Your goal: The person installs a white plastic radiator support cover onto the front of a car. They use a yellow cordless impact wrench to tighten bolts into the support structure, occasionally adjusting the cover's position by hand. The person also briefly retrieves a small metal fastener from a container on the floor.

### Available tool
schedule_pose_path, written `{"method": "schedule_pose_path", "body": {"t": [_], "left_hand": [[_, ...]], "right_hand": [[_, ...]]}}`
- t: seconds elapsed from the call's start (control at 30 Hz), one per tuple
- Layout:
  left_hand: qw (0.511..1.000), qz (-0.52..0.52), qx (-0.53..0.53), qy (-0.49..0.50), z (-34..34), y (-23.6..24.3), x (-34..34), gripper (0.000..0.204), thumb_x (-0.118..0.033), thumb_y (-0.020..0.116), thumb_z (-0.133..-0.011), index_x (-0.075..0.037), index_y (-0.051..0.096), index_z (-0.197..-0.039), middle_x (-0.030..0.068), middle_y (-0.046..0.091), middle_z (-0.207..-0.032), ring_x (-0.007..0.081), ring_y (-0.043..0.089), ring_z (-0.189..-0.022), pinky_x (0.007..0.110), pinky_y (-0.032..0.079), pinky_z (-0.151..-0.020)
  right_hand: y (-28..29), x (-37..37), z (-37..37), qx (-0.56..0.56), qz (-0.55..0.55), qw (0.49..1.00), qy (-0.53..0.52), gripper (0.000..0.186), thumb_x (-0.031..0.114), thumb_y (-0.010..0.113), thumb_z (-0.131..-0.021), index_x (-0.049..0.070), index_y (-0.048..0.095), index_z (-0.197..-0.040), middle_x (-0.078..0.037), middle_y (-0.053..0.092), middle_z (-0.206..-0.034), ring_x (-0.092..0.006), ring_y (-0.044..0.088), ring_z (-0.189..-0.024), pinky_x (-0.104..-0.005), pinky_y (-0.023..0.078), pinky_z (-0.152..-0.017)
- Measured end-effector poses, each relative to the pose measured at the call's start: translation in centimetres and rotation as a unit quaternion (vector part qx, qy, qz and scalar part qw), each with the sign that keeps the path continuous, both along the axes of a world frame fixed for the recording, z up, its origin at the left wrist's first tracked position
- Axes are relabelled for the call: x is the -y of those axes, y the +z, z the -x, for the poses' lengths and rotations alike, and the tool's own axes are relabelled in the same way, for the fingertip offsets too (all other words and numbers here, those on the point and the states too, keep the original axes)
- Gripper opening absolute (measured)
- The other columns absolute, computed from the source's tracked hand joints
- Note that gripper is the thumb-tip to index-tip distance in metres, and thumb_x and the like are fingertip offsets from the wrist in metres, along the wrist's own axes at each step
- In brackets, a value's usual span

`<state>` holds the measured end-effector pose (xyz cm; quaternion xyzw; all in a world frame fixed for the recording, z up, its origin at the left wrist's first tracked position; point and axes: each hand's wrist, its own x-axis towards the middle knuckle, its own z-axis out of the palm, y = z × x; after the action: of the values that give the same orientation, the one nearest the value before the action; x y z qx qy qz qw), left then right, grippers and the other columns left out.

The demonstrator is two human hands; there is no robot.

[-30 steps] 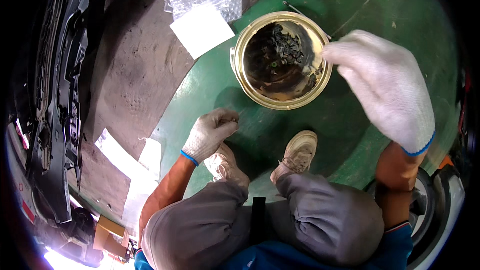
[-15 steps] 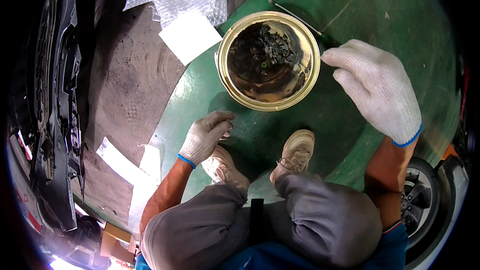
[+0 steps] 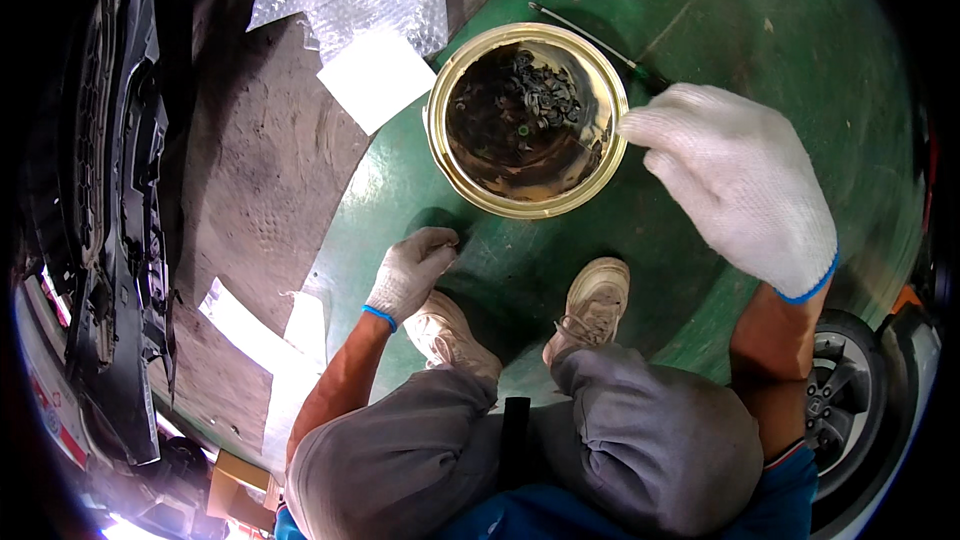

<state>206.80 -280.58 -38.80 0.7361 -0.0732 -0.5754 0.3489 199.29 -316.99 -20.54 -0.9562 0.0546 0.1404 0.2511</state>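
While our right hand (image 3: 735, 185) hovers pinched at the three o'clock rim of the brass-coloured tin (image 3: 527, 118), whether it grips anything we cannot tell. Our left hand (image 3: 410, 273), curled loosely shut at seven o'clock, rests on the green floor (image 3: 760, 20). We judge we are picking through the dark small parts (image 3: 520, 100); next calls for a careful reach inside.

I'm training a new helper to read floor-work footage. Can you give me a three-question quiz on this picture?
1. True or false: the right hand is at the rim of the round tin.
2. What lies inside the tin? A) clear water B) small dark parts C) nothing
3. Which hand is down by the shoes?

Key: 1 true; 2 B; 3 the left hand.
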Motion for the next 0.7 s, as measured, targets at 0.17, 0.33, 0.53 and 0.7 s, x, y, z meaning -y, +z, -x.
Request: {"method": "schedule_pose_path", "body": {"t": [0.17,0.33,0.53,0.7], "left_hand": [[1.000,0.002,0.007,-0.004,-0.1,0.2,0.3,0.035,-0.021,0.063,-0.095,0.002,0.068,-0.121,0.0147,0.074,-0.102,0.0177,0.069,-0.092,0.031,0.054,-0.086],[1.000,-0.006,-0.021,-0.002,-0.4,0.6,0.5,0.036,-0.018,0.063,-0.098,0.005,0.065,-0.124,0.0124,0.071,-0.107,0.0158,0.066,-0.095,0.029,0.054,-0.086],[1.000,0.007,-0.012,-0.015,-0.3,0.0,-0.1,0.037,-0.019,0.063,-0.097,0.005,0.065,-0.125,0.0118,0.071,-0.105,0.0158,0.067,-0.093,0.029,0.054,-0.085],[1.000,0.008,-0.012,-0.014,-0.4,0.3,0.1,0.037,-0.020,0.063,-0.098,0.005,0.065,-0.125,0.0115,0.071,-0.105,0.0154,0.067,-0.093,0.029,0.054,-0.084]], "right_hand": [[-2.1,-1.6,-1.6,0.030,0.100,0.991,0.087,0.022,0.008,0.065,-0.082,0.006,0.071,-0.103,-0.010,0.066,-0.096,-0.0292,0.066,-0.093,-0.0395,0.056,-0.077],[-7.6,-4.4,-3.9,0.037,0.165,0.974,0.149,0.009,0.012,0.061,-0.082,0.009,0.068,-0.077,-0.009,0.066,-0.085,-0.0248,0.067,-0.084,-0.0374,0.055,-0.071],[-12.0,-6.2,-7.2,-0.170,0.154,0.954,0.193,0.024,0.014,0.059,-0.089,0.003,0.080,-0.094,-0.019,0.076,-0.091,-0.0330,0.075,-0.082,-0.0479,0.058,-0.069],[-14.0,-6.2,-7.6,-0.239,0.156,0.937,0.201,0.026,0.014,0.059,-0.090,0.006,0.080,-0.103,-0.015,0.077,-0.103,-0.0328,0.075,-0.094,-0.0483,0.058,-0.075]]}}
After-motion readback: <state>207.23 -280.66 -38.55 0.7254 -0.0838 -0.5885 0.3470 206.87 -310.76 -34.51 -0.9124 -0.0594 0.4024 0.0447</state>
